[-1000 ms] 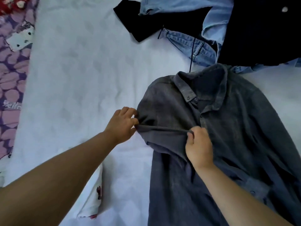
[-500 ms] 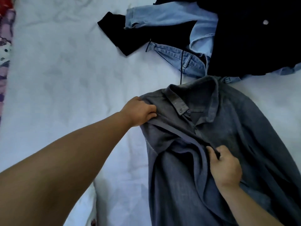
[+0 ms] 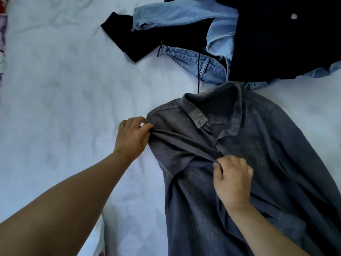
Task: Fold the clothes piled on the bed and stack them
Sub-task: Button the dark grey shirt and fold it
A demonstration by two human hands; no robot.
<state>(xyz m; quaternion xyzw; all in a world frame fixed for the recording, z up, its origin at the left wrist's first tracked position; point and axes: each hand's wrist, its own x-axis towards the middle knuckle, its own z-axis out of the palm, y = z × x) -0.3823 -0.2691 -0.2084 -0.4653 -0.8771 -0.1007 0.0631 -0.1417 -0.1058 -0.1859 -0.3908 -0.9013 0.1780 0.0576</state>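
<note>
The grey shirt [image 3: 249,163] lies flat on the white bed [image 3: 64,89], collar at the far end, on the right side of the scene. My left hand [image 3: 132,138] pinches the shirt's left shoulder edge. My right hand [image 3: 233,179] pinches a fold of cloth near the button line in the middle. Half a second ago the cloth between my hands was slack and my right hand was lower and nearer to me. Now my right hand has come up and the fold is pulled tight again. I think I am lining up the first side fold, so the job has only just started.

Past the collar, black clothes [image 3: 276,43] and blue jeans [image 3: 193,63] wait in a heap, cut off at the top. The shirt's bottom and right sleeve run out of view. My fingertips are tucked under the cloth.
</note>
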